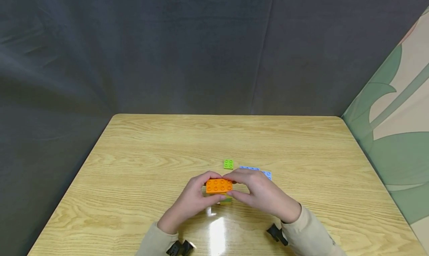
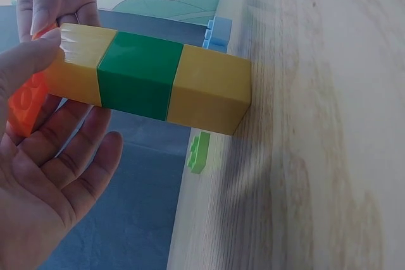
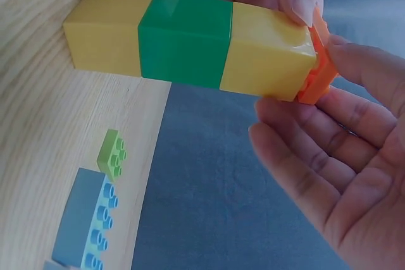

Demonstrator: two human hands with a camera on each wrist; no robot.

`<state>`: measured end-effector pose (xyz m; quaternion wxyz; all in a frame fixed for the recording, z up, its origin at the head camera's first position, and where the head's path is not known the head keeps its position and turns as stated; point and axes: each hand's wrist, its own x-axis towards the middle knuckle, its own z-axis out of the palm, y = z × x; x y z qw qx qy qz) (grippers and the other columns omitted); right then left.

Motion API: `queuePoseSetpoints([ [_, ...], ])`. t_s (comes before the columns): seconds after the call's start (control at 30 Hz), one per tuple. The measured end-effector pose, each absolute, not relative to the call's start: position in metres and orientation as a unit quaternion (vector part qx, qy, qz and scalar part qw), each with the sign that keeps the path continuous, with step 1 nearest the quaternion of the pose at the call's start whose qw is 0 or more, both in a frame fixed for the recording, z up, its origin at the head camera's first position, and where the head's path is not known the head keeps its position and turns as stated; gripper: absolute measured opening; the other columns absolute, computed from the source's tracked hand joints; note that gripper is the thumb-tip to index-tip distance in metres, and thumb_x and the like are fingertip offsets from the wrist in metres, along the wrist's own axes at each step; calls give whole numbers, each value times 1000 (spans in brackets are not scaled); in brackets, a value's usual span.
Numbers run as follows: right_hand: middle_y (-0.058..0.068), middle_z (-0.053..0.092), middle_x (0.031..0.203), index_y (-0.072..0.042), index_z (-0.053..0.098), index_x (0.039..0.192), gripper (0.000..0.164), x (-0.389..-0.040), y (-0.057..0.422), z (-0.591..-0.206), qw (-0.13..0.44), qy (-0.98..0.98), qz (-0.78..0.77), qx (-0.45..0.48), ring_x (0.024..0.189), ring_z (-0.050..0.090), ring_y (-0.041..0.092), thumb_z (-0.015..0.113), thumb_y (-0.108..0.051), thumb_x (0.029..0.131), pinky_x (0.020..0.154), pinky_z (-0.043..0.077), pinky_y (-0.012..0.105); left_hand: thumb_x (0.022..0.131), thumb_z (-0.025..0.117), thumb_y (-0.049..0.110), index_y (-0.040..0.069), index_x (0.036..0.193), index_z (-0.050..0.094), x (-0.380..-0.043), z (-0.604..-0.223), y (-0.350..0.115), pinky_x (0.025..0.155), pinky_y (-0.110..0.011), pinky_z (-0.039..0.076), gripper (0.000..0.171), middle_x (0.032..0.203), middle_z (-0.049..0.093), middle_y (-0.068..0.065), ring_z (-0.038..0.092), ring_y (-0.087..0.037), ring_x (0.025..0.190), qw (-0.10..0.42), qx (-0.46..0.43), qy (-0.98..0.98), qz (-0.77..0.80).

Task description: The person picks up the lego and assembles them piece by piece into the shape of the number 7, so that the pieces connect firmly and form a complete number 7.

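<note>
Both hands hold an orange brick (image 1: 219, 186) flat over the top of an upright tower. The left hand (image 1: 198, 196) pinches its left end between thumb and fingers. At the right end, the right hand (image 1: 259, 190) does likewise. The tower has a green block (image 2: 139, 75) between a lower yellow block (image 2: 212, 86) and an upper yellow block (image 3: 269, 50). In the right wrist view the orange brick looks slightly tilted against the upper block's top. The tower's base stands on the table, mostly hidden beneath the hands in the head view.
A small light green brick (image 1: 228, 164) lies beyond the hands on the wooden table (image 1: 151, 144). Blue bricks (image 1: 267, 174) sit just behind the right hand, partly covered by it. Dark cloth (image 1: 187, 54) hangs past the far edge, and a patterned panel (image 1: 399, 110) is at right.
</note>
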<state>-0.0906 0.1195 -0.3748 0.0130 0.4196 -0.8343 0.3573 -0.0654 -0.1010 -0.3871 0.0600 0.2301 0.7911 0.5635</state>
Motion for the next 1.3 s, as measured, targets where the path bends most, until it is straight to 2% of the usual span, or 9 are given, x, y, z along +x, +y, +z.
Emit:
queuePoseSetpoints([
  [0.33,-6,68,112,-11,69,118,31,-90,117,-376,15,-840,347,416,102,63,10,75,-15,87,86,54,30,82,78,5,10,110,62,-65,-387,-101,78,-28,50,33,106,67,2,58,-14,88,84,204,789,574],
  [0.67,-5,69,112,-10,69,118,31,-90,117,-375,10,-844,345,411,100,63,9,74,-15,88,84,55,30,82,78,5,9,110,62,-66,-389,-101,80,-28,51,33,107,67,0,59,-14,89,77,213,789,571],
  [0.87,-5,69,111,-11,69,117,31,-90,118,-374,10,-846,344,408,99,63,9,75,-16,87,83,55,29,82,80,11,16,113,61,-72,-413,-103,82,-30,51,36,109,66,7,60,-14,92,78,207,794,566],
  [1.07,-3,69,114,-10,68,119,32,-89,119,-374,3,-847,343,406,103,64,10,74,-15,88,85,55,30,83,80,22,21,112,61,-74,-418,-105,84,-33,51,35,109,65,12,60,-13,93,75,217,790,569],
  [1.3,-1,69,115,-8,68,121,33,-90,120,-372,-20,-846,357,396,102,64,8,73,-14,89,84,56,29,83,80,19,20,114,61,-73,-417,-104,83,-32,51,36,110,65,11,60,-13,94,80,214,787,573],
])
